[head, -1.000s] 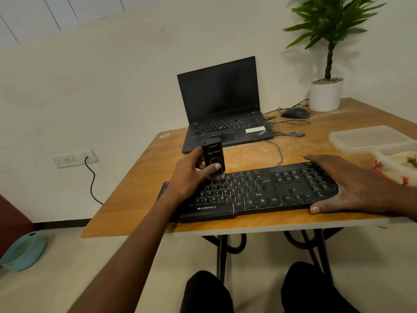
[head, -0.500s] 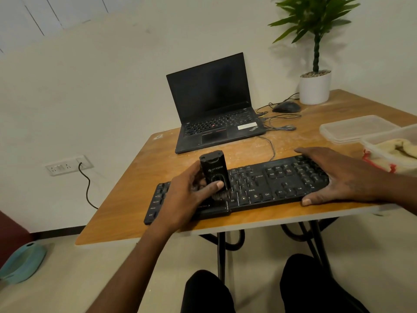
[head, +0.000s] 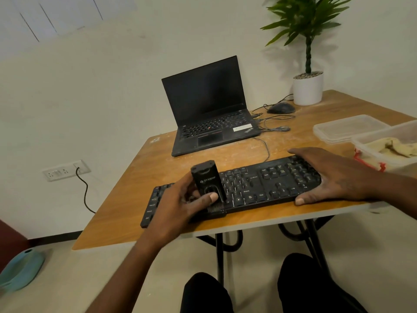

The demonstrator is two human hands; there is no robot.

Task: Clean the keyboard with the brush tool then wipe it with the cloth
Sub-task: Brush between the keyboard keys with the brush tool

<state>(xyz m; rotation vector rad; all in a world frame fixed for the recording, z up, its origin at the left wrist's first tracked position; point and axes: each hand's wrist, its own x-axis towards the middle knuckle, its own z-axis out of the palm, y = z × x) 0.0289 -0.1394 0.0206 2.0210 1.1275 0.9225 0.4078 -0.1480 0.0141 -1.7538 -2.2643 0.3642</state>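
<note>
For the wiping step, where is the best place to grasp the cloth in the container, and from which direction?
Probably pinch the raised fold of the cloth from above with the fingers. It lies crumpled in the open clear container at the table's right edge, whose walls block any side approach. The right hand, now resting flat on the keyboard, is nearest.

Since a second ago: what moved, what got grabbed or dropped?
The left hand drew the brush tool from the keyboard's far rows to its near edge. Nothing taken or released. The right hand stays flat on the keyboard's right end; the cloth remains in its container.
</note>
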